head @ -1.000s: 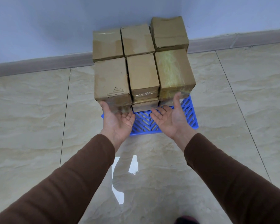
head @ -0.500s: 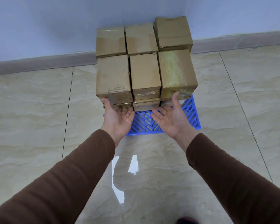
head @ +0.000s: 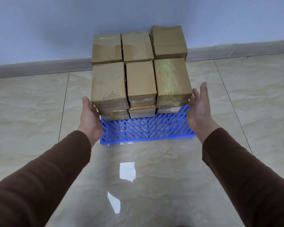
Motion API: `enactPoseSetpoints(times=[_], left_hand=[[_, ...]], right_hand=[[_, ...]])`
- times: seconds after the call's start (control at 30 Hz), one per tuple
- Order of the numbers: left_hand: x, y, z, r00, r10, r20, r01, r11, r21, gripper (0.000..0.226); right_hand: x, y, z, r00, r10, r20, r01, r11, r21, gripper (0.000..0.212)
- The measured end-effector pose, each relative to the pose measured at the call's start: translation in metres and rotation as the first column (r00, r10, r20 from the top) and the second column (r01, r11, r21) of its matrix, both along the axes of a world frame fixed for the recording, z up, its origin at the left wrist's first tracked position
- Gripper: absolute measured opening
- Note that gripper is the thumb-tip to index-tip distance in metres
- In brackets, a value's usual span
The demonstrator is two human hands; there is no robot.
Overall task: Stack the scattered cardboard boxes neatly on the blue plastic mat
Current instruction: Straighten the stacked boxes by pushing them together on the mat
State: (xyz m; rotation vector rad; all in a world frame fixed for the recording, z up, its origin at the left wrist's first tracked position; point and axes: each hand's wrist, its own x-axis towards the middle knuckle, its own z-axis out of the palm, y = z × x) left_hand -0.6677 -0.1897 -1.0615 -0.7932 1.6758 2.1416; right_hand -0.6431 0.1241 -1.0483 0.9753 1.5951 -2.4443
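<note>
Your left hand (head: 90,118) | flat-palmed, gripping nothing | squaring brown cardboard box stack (head: 140,76) on blue slatted plastic mat (head: 147,130) | right hand (head: 199,108) likewise flat, flanking it

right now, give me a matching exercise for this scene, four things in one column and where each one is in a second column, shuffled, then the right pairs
Things:
1. left hand
2. right hand
3. blue plastic mat
4. box with the yellowish tape

Places:
A. under the stack, its near part bare
B. top layer, front right corner
C. open, at the stack's left side
D. open, at the stack's right side

Pairs: 1-C, 2-D, 3-A, 4-B
</note>
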Motion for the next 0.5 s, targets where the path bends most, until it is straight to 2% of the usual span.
enactPoseSetpoints(times=[0.07, 0.2, 0.3, 0.5], left_hand=[[-0.009, 0.001, 0.009, 0.994, -0.11, -0.024, 0.109, 0.993, -0.034, 0.07], [-0.023, -0.006, 0.01, 0.977, -0.208, -0.042, 0.202, 0.974, -0.105, 0.074], [-0.024, -0.012, 0.012, 0.962, -0.271, -0.022, 0.269, 0.96, -0.08, 0.076], [-0.025, -0.01, 0.01, 0.954, -0.3, -0.028, 0.3, 0.954, -0.003, 0.071]], right_hand=[[-0.011, 0.009, 0.0, 0.993, 0.117, -0.024, -0.116, 0.992, 0.057, 0.086], [-0.023, 0.014, 0.006, 0.966, 0.253, -0.047, -0.242, 0.956, 0.168, 0.068], [-0.022, 0.014, 0.006, 0.956, 0.29, -0.043, -0.281, 0.949, 0.143, 0.059], [-0.025, 0.019, 0.003, 0.961, 0.276, -0.009, -0.271, 0.949, 0.158, 0.058]])
